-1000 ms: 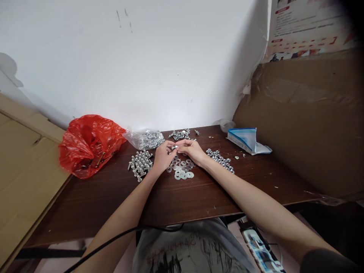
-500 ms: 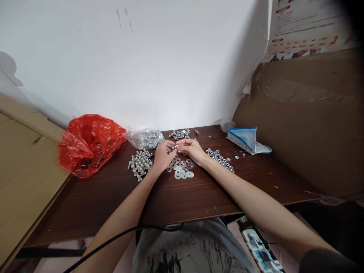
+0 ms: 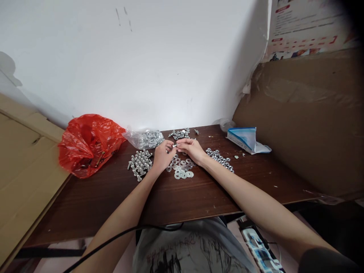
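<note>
Left hand and right hand meeting fingertip to fingertip above the dark brown wooden tabletop, both pinching a small silver metal fastener between them; too small to tell whether bolt, nut or both. Fingers of each hand curling closed on that piece, wrists resting low near the surface.

Lying directly beneath the hands: a loose pile of flat silver washers, spreading toward the near edge. Standing just left of the left hand: a cluster of silver bolts set upright on their heads. Trailing to the right of the right wrist: a strip of small silver nuts. Sitting behind the hands, near the wall: a small heap of assembled silver hardware.

Resting further left at the back: a clear plastic bag of silver metal parts, touching a crumpled red plastic bag at the tabletop's left end. Lying at the right rear, well apart from the hands: a blue-and-white paper packet, torn open. Leaning on both flanks: brown cardboard sheets. Crossing the lap below: a black cable.
</note>
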Motion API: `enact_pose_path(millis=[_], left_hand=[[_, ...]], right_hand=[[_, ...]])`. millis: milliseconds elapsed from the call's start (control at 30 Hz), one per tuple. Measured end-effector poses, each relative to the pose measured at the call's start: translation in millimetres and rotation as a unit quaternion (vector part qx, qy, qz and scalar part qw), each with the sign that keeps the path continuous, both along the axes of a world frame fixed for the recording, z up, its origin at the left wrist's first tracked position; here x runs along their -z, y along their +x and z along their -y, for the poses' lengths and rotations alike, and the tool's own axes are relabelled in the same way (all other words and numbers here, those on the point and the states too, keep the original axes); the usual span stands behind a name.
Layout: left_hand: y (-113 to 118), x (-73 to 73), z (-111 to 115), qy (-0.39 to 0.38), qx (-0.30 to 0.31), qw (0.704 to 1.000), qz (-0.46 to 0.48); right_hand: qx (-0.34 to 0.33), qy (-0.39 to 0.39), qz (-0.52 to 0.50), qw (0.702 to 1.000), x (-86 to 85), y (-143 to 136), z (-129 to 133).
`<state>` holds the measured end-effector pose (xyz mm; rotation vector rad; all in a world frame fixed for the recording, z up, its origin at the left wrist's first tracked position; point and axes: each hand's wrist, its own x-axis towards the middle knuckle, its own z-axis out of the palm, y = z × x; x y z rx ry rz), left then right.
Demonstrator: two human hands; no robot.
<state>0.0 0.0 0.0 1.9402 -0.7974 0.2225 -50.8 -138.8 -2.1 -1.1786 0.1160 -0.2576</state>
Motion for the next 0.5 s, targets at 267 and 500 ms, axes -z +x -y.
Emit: enact_pose_path(millis=[267,500], left_hand=[[-2.8,-2.6,-0.3,0.005,-0.003,1.000,0.006],[-4.7,-5.0,-1.3,0.037,-0.024,0.999,0.011]], right_hand=[[0.009,-0.014,0.008,1.000,0.3,-0.6,-0.2],[0.002,-0.017,0.004,1.000,-0.8,-0.7,0.3]])
